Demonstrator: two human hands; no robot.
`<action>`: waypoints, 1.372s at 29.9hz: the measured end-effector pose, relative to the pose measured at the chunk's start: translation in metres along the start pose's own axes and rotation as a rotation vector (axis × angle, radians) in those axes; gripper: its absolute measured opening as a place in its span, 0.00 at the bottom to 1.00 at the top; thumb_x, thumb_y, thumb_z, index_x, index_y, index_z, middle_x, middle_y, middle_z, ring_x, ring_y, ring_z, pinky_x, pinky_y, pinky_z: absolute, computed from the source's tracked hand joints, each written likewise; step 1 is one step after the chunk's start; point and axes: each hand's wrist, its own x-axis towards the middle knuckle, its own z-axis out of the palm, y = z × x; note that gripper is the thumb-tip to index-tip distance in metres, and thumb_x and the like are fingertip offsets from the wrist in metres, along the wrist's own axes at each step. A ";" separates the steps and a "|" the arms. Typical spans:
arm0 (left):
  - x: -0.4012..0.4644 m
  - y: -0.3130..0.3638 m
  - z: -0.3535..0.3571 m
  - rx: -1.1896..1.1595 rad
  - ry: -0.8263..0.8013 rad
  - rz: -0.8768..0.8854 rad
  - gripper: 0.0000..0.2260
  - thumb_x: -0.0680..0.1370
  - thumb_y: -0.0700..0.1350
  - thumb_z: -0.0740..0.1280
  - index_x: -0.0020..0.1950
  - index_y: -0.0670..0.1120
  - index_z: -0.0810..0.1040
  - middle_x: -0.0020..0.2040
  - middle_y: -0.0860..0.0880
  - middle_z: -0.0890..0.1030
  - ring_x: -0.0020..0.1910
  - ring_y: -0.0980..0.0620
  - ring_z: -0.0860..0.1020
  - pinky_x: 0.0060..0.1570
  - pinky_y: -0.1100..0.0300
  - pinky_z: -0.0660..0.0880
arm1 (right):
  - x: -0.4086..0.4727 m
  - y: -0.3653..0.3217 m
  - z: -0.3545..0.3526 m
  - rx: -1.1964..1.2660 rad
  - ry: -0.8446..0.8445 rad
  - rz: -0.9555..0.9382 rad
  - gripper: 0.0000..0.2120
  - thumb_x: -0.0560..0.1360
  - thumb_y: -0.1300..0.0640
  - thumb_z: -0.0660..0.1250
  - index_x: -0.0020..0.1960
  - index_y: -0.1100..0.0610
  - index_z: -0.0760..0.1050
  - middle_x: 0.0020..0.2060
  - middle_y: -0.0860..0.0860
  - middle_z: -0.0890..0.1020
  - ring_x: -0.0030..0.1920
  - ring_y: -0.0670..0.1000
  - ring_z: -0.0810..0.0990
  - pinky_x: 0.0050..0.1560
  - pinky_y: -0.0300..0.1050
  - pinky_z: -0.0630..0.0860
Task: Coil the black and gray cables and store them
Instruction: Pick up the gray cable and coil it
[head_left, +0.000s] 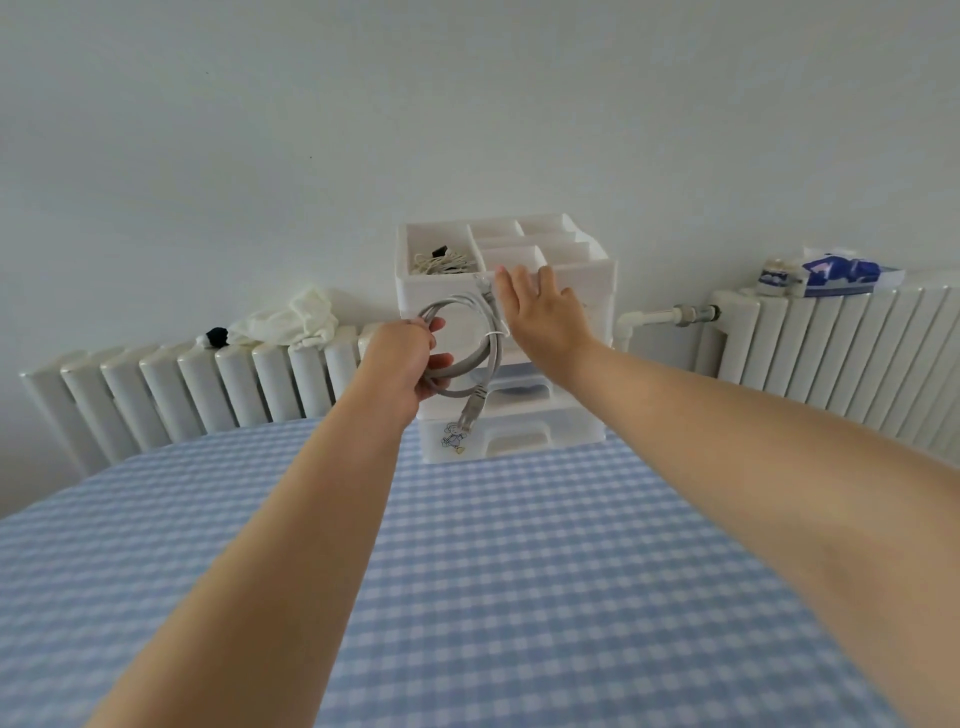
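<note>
Curled round one side of the coiled gray cable (470, 343), the left hand (410, 358) has a firm grip on the loops and holds them up just in front of the white drawer organizer (592, 415). Beside it on the right, the right hand (545, 312) is flat and relaxed, fingers straight, holding nothing, reaching toward the organizer's top edge.

Nearest lies the desk (519, 571), round-edged and covered in a soft blue-and-white checked cloth. At its far side stands the organizer, smooth moulded plastic with stacked drawers and an open tray of compartments on top.

Judging by this, the gray cable is already wound into a neat round hoop (one clear-tipped plug dangles below it), so storing it is what remains. In the top left compartment sits a pale tangle of cord with a small black piece (441, 260); whether that is the black cable I cannot tell, so that half of the job is uncertain.

Behind, ribbed white radiators (208, 384) line the wall.
</note>
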 end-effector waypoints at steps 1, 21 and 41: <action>0.000 0.002 0.001 -0.001 -0.008 -0.004 0.16 0.83 0.40 0.52 0.43 0.47 0.76 0.36 0.50 0.69 0.30 0.53 0.70 0.21 0.65 0.67 | 0.000 -0.003 0.002 0.008 0.009 -0.006 0.37 0.62 0.53 0.75 0.69 0.59 0.71 0.56 0.54 0.79 0.46 0.53 0.79 0.28 0.42 0.73; 0.026 0.052 0.035 0.336 -0.015 0.052 0.12 0.81 0.37 0.47 0.54 0.46 0.69 0.34 0.46 0.69 0.16 0.55 0.71 0.21 0.63 0.70 | -0.069 0.029 0.010 0.536 0.614 -0.323 0.32 0.65 0.69 0.58 0.69 0.65 0.60 0.55 0.63 0.78 0.44 0.60 0.81 0.39 0.51 0.76; 0.032 0.023 0.035 1.190 -0.133 0.727 0.10 0.78 0.48 0.66 0.46 0.44 0.83 0.43 0.46 0.83 0.41 0.48 0.78 0.41 0.59 0.69 | -0.073 0.042 0.019 0.560 0.512 -0.410 0.26 0.69 0.57 0.75 0.66 0.59 0.73 0.51 0.54 0.81 0.48 0.58 0.81 0.49 0.52 0.75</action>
